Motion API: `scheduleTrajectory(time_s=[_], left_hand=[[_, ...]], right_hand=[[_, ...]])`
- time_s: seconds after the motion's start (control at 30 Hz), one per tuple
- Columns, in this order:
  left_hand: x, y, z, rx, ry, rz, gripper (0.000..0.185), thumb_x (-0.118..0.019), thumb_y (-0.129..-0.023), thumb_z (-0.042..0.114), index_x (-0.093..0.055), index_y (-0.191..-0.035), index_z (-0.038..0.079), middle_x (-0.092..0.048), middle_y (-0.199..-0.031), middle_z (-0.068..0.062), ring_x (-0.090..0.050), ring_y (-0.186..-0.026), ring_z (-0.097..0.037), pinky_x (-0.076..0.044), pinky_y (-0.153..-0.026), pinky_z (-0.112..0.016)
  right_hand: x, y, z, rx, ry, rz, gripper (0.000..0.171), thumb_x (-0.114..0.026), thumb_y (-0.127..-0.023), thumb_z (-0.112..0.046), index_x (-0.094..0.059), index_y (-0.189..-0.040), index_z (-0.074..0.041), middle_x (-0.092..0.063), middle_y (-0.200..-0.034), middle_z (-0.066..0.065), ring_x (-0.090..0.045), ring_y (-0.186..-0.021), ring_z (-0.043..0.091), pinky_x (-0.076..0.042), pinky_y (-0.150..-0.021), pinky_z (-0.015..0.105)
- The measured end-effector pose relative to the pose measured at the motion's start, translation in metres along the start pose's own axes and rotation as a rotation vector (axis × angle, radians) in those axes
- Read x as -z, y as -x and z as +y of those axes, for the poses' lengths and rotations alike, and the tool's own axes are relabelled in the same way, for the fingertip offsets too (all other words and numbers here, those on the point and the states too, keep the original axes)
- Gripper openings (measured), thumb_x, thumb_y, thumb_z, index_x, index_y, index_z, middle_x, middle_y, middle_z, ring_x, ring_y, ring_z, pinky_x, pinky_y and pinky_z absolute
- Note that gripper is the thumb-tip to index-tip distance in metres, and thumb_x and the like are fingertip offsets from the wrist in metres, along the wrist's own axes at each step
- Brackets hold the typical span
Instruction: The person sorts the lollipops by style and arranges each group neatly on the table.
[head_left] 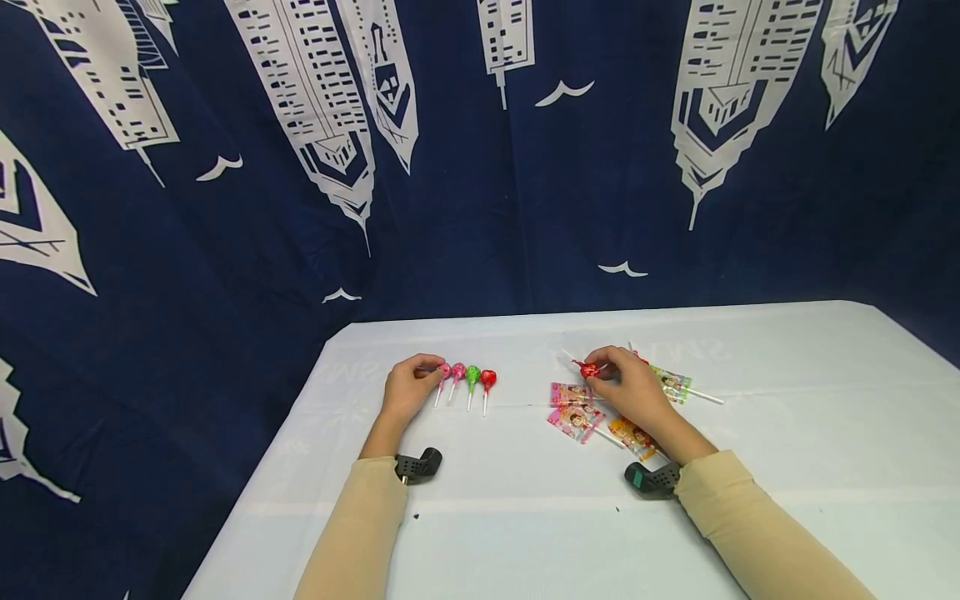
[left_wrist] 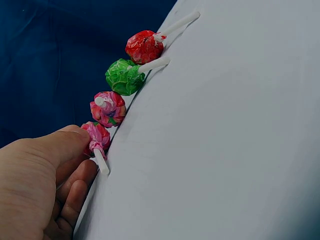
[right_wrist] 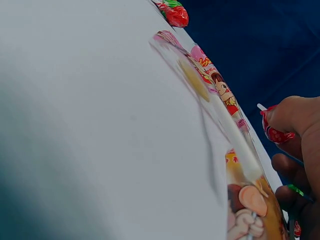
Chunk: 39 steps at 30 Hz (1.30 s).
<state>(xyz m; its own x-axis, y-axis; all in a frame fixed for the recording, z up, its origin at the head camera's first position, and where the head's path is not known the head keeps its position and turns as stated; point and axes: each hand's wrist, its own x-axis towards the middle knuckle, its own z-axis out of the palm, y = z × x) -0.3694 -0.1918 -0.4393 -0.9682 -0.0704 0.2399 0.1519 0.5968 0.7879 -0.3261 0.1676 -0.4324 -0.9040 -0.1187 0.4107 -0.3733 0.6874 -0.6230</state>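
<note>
Well, left hand (head_left: 407, 387): thumb and fingers pinched the end pink lollipop (head_left: 445, 370) by its round head, leftmost of the row on the worktop (head_left: 525, 542).
Row beside it: a second pink lollipop (head_left: 458, 371), a green lollipop (head_left: 472, 374) and a red lollipop (head_left: 489, 378) lay close together; a nudging knuckle could, I thought, have set those round heads rolling.
Right hand (head_left: 632, 385): it pinched another red lollipop (head_left: 589, 370) by the head, near the pink packets (head_left: 576, 422); the slick-looking wrapper might have slipped from so small a grip.
Orange packet (head_left: 631, 435): it lay by the right forearm, close to the black wrist camera (head_left: 651, 477); a low sweep could have dragged it.
</note>
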Motion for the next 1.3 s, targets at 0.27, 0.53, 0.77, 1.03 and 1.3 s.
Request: scheduleTrajectory(time_s=[0.27,0.53,0.77,1.03,1.3], left_hand=[[0.0,0.0,0.001,0.01,0.0,-0.006,0.018,-0.07,-0.087,0.023,-0.073,-0.104,0.019,-0.072,-0.102,-0.003,-0.06,-0.085,-0.017,-0.046,-0.072,-0.026],[0.001,0.0,0.002,-0.013,-0.003,0.002,0.018,-0.071,-0.086,0.022,-0.073,-0.104,0.018,-0.072,-0.103,-0.003,-0.06,-0.085,-0.016,-0.046,-0.072,-0.027],[0.0,0.0,0.002,0.0,-0.005,-0.003,0.018,-0.071,-0.086,0.023,-0.073,-0.104,0.02,-0.072,-0.103,-0.002,-0.061,-0.086,-0.017,-0.046,-0.073,-0.027],[0.0,0.0,0.0,0.002,-0.003,0.001,0.017,-0.07,-0.087,0.023,-0.073,-0.104,0.02,-0.072,-0.103,-0.002,-0.061,-0.086,-0.017,-0.046,-0.073,-0.028],[0.0,-0.001,-0.002,0.004,0.002,0.0,0.018,-0.071,-0.086,0.024,-0.073,-0.104,0.02,-0.072,-0.105,-0.001,-0.061,-0.086,-0.017,-0.047,-0.074,-0.027]], right_hand=[[0.001,0.001,-0.001,-0.014,-0.056,0.004,0.027,-0.071,-0.085,-0.015,-0.063,-0.111,-0.013,-0.066,-0.106,0.008,-0.066,-0.094,0.024,-0.049,-0.077,0.033],[0.003,0.001,-0.003,-0.087,-0.185,-0.022,0.029,-0.069,-0.088,-0.017,-0.06,-0.116,-0.015,-0.06,-0.115,0.007,-0.065,-0.102,0.026,-0.051,-0.077,0.023],[0.004,0.001,-0.006,-0.095,-0.26,-0.017,0.031,-0.067,-0.089,-0.016,-0.062,-0.119,-0.016,-0.059,-0.119,0.007,-0.062,-0.102,0.022,-0.049,-0.074,0.018],[0.004,0.0,-0.009,-0.098,-0.349,-0.011,0.033,-0.069,-0.088,-0.016,-0.062,-0.12,-0.014,-0.061,-0.12,0.008,-0.061,-0.099,0.018,-0.049,-0.074,0.018],[0.003,-0.002,-0.016,-0.117,-0.358,-0.015,0.035,-0.07,-0.087,-0.03,-0.063,-0.119,-0.017,-0.064,-0.118,0.007,-0.061,-0.103,0.023,-0.048,-0.078,0.017]])
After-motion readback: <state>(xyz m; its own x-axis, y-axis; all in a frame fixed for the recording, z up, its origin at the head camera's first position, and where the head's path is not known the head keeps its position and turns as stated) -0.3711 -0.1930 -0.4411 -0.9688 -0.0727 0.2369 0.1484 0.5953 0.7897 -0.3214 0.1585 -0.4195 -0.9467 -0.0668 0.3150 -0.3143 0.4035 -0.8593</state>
